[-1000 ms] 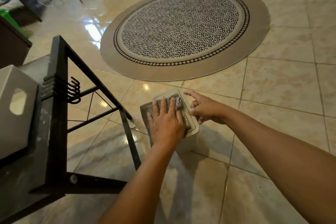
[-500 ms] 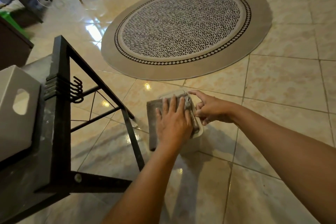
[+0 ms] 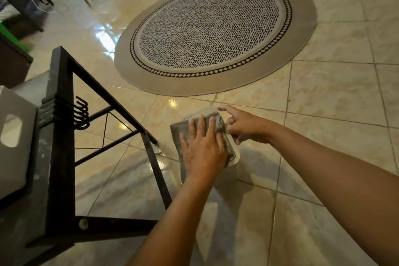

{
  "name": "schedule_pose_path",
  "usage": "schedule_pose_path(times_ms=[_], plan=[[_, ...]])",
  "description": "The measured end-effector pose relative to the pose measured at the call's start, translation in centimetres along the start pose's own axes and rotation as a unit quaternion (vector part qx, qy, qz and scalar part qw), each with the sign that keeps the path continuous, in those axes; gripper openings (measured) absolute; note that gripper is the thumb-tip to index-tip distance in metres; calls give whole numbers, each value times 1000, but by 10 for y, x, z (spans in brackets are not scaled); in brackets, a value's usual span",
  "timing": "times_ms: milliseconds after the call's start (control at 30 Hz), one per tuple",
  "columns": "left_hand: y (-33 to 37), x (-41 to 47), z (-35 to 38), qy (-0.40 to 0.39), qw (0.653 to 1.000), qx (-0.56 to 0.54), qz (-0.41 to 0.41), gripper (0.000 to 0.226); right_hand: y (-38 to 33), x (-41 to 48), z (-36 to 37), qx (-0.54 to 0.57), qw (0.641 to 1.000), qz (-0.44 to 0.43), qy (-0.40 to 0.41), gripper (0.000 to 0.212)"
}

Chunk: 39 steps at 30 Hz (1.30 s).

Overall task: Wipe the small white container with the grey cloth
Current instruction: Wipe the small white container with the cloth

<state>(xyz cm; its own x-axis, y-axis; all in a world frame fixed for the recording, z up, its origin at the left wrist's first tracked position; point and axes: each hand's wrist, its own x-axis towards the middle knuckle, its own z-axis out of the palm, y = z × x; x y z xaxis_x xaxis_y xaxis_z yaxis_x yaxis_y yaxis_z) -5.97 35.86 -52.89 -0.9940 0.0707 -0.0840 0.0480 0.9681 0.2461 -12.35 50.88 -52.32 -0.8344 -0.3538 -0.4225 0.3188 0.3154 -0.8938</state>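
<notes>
My left hand (image 3: 203, 149) and the grey cloth (image 3: 179, 134) cover most of the small white container (image 3: 236, 154), so I see only its lid: a strip of the far edge, the right rim and the near right corner. Its body below the lid is in shadow and hard to make out. The cloth's lower end disappears under my wrist, and my forearms run out of the bottom of the view.

The container stands on the glossy tiled floor (image 3: 334, 97), just right of the black metal rack (image 3: 62, 136) leg and near the round patterned rug (image 3: 213, 32). Its rounded rectangular top has its long axis running away from me, tilted a little to the left, so the far short edge points toward the rug.

The lid is pale, off-white, with soft rounded corners and a raised lip. The cloth is mottled grey, folded flat, overhanging the lid's left side.

My left hand lies flat, fingers spread, palm pressing the cloth onto the lid; it grasps nothing. My right hand (image 3: 244, 127) sits at the lid's far right corner, index finger stretched out along the far edge, the other fingers curled against the rim, loosely steadying it rather than clenching.

At the left edge a white plastic bin (image 3: 13, 136) with a handle cutout is only partly in view.
</notes>
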Motion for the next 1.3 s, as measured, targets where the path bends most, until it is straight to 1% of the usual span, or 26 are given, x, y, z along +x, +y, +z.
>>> schedule_pose_path(times_ms=[67, 133, 200, 267, 333, 367, 400, 433, 500, 567, 633, 667, 700, 767, 833, 900, 933, 1000, 1033, 1067, 1133, 1200, 1267, 1300], plan=[[7, 11, 0, 4, 1000, 3, -3, 57, 1, 0, 0, -2, 1000, -4, -4, 79], [5, 24, -6, 6, 999, -18, -49, 57, 2, -2, -1, 2, 1000, -4, 5, 79], [1, 16, -3, 7, 996, -31, -81, 58, 2, -3, -2, 1, 1000, -4, 9, 78], [8, -13, 1, -4, 998, -26, -59, 64, 1, -4, -2, -6, 1000, 0, 6, 77], [17, -30, 8, -25, 999, 2, -20, 79, 1, -5, 0, -12, 1000, 3, 0, 78], [20, -26, 10, -25, 1000, 9, -10, 79, 1, -5, 0, -11, 1000, 3, -4, 79], [19, -16, 9, -20, 1000, 10, -13, 72, 3, -5, 1, -7, 1000, 3, -6, 79], [16, -5, 5, -12, 1000, 6, -25, 65, 3, -7, 1, -3, 1000, 3, -4, 80], [6, 8, 0, 3, 998, -16, -66, 59, 2, -12, 1, 0, 1000, 5, 3, 79], [3, -5, 2, 2, 996, -29, -89, 60, 2, -14, -2, 0, 1000, 8, -2, 78], [14, -31, 6, -22, 998, -10, -53, 70, 3, -17, -3, -5, 1000, 13, -14, 77], [20, -37, 9, -32, 999, 7, -29, 78, 3, -19, -4, -8, 1000, 14, -19, 78], [24, -34, 11, -36, 999, 16, -11, 81, 4, -20, -4, -10, 1000, 14, -22, 78], [22, -13, 8, -27, 999, 11, -14, 72, 7, -23, -5, -6, 1000, 11, -19, 79], [14, 4, 1, -15, 998, -11, -52, 71, 7, -27, -5, -1, 1000, 8, -5, 78], [11, -4, 1, -8, 997, -24, -75, 67, 7, -28, -7, -3, 1000, 8, -2, 77], [16, -17, 1, -10, 997, -24, -67, 65, 7, -29, -8, -7, 1000, 9, -4, 77], [25, -37, 3, -43, 998, 0, -36, 72, 8, -30, -7, -9, 1000, 12, -9, 76], [28, -37, 5, -52, 998, 18, -25, 75, 9, -30, -6, -9, 1000, 13, -12, 76], [30, -28, 6, -43, 998, 23, -25, 75, 9, -30, -5, -8, 1000, 13, -14, 77], [32, -5, 4, -21, 998, 8, -59, 69, 10, -31, -4, -12, 1000, 14, -9, 80], [41, 7, 1, -22, 996, -18, -86, 63, 9, -32, -3, -15, 1000, 19, 4, 83], [52, 5, -4, -23, 995, -71, -62, 60, 6, -35, -3, -9, 1000, 22, 8, 84], [50, 1, -8, -5, 993, -104, -54, 61, 5, -35, -3, -4, 1000, 25, 6, 83]])
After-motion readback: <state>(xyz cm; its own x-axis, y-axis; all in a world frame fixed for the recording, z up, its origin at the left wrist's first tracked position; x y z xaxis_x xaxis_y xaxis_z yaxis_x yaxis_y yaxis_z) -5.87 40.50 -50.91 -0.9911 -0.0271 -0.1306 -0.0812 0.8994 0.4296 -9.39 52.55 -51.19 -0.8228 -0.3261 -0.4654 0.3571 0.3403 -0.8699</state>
